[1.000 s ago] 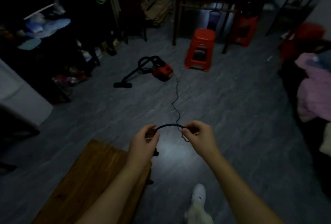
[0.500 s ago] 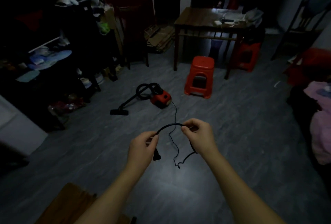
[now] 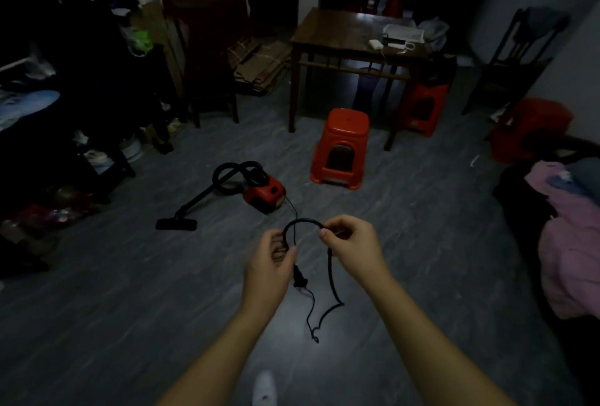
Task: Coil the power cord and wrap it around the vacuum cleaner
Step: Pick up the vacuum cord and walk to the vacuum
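Black power cord (image 3: 305, 220) looks thin, light and floppy, so I'd guess it'll sag and kink rather than hold a loop on its own. Your left hand (image 3: 269, 263) pinches it just above the plug (image 3: 299, 279), and your right hand (image 3: 352, 243) pinches it further along, with slack dangling below. I'd stack loops at the left-hand pinch. The cord trails off to the vacuum cleaner (image 3: 263, 191) on the floor ahead. Count: one cord, one vacuum, two hands, both busy.
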A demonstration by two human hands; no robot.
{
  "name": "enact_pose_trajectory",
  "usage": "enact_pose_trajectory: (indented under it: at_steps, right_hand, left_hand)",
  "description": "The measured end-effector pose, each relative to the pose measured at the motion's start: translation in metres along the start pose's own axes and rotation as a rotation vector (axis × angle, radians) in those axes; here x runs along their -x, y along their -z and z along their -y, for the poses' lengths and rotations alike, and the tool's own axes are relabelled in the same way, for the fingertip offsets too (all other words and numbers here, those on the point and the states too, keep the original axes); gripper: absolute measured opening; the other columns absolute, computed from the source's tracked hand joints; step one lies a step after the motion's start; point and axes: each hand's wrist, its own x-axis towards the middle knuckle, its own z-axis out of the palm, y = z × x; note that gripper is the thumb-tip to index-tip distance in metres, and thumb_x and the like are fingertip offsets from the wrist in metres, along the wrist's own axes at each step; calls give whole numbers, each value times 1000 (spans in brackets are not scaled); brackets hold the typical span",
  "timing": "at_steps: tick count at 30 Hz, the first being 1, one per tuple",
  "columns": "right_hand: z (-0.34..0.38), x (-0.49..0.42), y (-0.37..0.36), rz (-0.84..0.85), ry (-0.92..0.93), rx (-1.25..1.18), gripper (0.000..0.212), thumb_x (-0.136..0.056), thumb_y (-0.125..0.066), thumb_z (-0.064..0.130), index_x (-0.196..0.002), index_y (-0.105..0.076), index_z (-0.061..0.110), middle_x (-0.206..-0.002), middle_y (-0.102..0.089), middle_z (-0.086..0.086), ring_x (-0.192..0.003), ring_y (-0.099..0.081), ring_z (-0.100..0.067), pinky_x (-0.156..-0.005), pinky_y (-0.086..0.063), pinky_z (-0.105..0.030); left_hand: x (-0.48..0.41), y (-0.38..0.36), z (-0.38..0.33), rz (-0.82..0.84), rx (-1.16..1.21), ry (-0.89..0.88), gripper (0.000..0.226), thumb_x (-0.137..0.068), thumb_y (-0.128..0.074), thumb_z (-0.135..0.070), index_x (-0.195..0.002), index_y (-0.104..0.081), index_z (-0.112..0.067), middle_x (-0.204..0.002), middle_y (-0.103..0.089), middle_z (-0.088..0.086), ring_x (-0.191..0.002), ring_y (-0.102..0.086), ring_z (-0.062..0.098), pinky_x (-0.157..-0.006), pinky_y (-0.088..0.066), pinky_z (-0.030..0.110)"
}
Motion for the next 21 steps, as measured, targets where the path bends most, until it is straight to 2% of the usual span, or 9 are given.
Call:
enact_pose_trajectory:
  at_steps: [2, 4, 6, 8, 10, 13, 15, 19, 21]
  right_hand:
    - [1, -31, -9, -41, -35, -13, 7, -85, -76, 22, -80, -71, 23, -75, -71, 5, -72, -69, -13, -70, -61, -45]
    - [5, -59, -15, -67, -68, -31, 7, -84, -77, 22, -80, -71, 23, -76, -71, 4, -75, -69, -13, -71, -61, -46]
    - [10, -84, -20, -68, -86, -38, 6, -84, -77, 22, -81, -71, 23, -78, -71, 4, -77, -70, -14, -71, -61, -45]
    - [13, -107, -27, -60, -97, -45, 6, -84, -77, 22, -83, -71, 22, -80, -71, 4, -78, -70, -15, -72, -61, -45]
    - [15, -130, -35, -42, -96, -57, 7, -83, -77, 22, -83, -70, 22, -80, -70, 4, -79, -69, -17, -72, -61, -47]
    - [15, -165, -50, 7, -96, -88, 9, -82, -78, 19, -84, -70, 20, -79, -68, 3, -81, -69, -23, -74, -60, -48]
    - [11, -187, -62, 67, -87, -110, 10, -82, -79, 16, -85, -69, 18, -77, -67, 2, -80, -68, -21, -76, -60, -48]
    - [-1, -231, -78, 189, -47, -152, 9, -84, -76, 15, -89, -70, 19, -81, -69, 1, -80, -68, -20, -78, -61, -46]
    - [-11, -253, -79, 252, -6, -147, 8, -87, -73, 17, -94, -71, 18, -88, -71, -2, -85, -70, -19, -79, -61, -39]
  left_hand:
    - [-33, -9, -3, 127, 49, 20, 56, -81, -79, -35, -128, -47, -38, -116, -59, -27, -106, -57, -11, -92, -51, 18]
    - [-62, -14, -9, 240, 59, 34, 77, -72, -85, -40, -132, -39, -48, -117, -52, -40, -111, -49, -20, -89, -43, 7]
    - [-88, -17, -16, 314, 38, 22, 90, -65, -89, -43, -136, -34, -54, -119, -50, -42, -113, -46, -23, -87, -42, 7]
    - [-116, -19, -22, 346, 39, 31, 88, -66, -90, -38, -127, -31, -63, -113, -48, -43, -106, -45, -27, -81, -42, 6]
    - [-142, -20, -22, 353, 54, 34, 82, -72, -87, -28, -123, -32, -61, -109, -48, -42, -102, -49, -25, -78, -45, 5]
    - [-180, -15, -12, 329, 117, 85, 68, -75, -84, -20, -127, -49, -46, -119, -62, -21, -103, -63, -4, -86, -56, 23]
    - [-199, -11, -1, 283, 148, 144, 62, -74, -84, -17, -122, -56, -44, -116, -67, -12, -98, -67, 1, -86, -59, 30]
    - [-229, -11, 9, 197, 192, 211, 57, -76, -82, -8, -108, -58, -48, -106, -68, -12, -92, -70, 4, -75, -57, 20]
    - [-247, -19, 12, 131, 229, 285, 57, -76, -83, -8, -116, -57, -39, -105, -68, -6, -90, -70, 6, -71, -55, 18]
